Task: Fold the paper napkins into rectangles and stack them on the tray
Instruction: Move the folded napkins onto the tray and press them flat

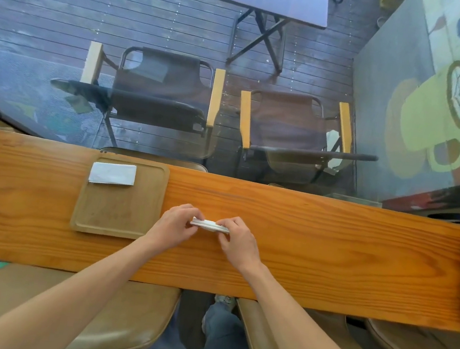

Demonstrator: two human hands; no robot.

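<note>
Your left hand (174, 225) and right hand (239, 240) each pinch one end of a folded white napkin (208, 225), fingers curled closed around it, holding it just above the wooden tabletop (331, 239). To your left, the wooden tray (110, 217) carries one folded napkin (112, 173) in its far corner.

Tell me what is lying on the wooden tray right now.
One folded white napkin lies flat in the far left corner of the wooden tray; the rest shows bare wood. Whether more napkins lie beneath it cannot be seen, since its top layer covers that.
</note>
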